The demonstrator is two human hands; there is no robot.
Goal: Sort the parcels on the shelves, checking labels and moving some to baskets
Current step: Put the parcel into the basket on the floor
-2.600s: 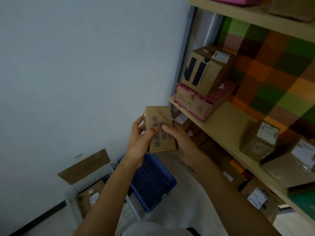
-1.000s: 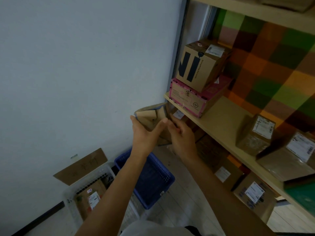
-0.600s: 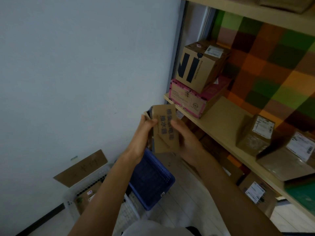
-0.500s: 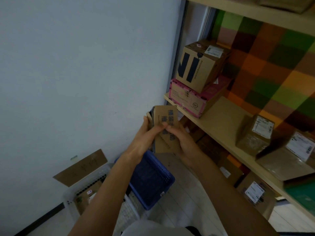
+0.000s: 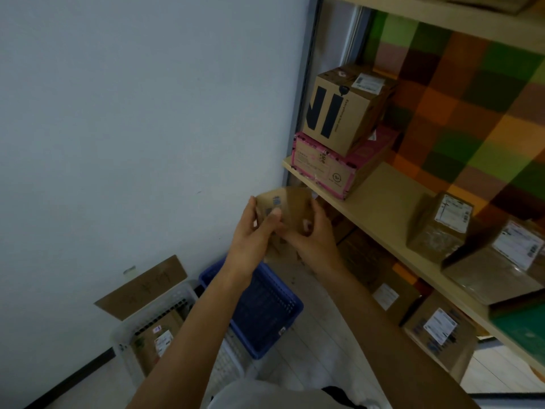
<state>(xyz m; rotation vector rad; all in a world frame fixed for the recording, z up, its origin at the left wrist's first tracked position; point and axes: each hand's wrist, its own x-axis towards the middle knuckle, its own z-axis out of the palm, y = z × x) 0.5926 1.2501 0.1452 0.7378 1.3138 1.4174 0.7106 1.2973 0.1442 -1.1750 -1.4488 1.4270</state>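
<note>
The small cardboard box (image 5: 290, 209) is up in front of us, held in the air just left of the shelf board (image 5: 383, 199) and above the blue basket (image 5: 290, 301). Half a second ago it stood upright with its printed side toward us, dark characters running down the face. Now we have turned it over, and a plainer brown side faces us, with only a small bluish mark near its upper left. Our left hand (image 5: 250, 236) grips its left edge, thumb laid across the front. Our right hand (image 5: 314, 242) holds it from the right and underneath, fingers curled onto the card.

We read this as the label check going on: we are rolling the box round to find its sticker, so no basket has been chosen yet.

Much is unclear. The box is blurred by the turn, and its lower half sits behind both hands. We see no white label on the side shown, though it may be on a hidden face. Our left forearm covers part of the blue basket, so its contents cannot be judged. The white basket (image 5: 180, 292) farther left holds at least one labelled parcel, its print too small to read. On the shelf, the box with dark letters (image 5: 339, 110) sits on the pink box (image 5: 323, 169). The top shelf is cut off.
</note>
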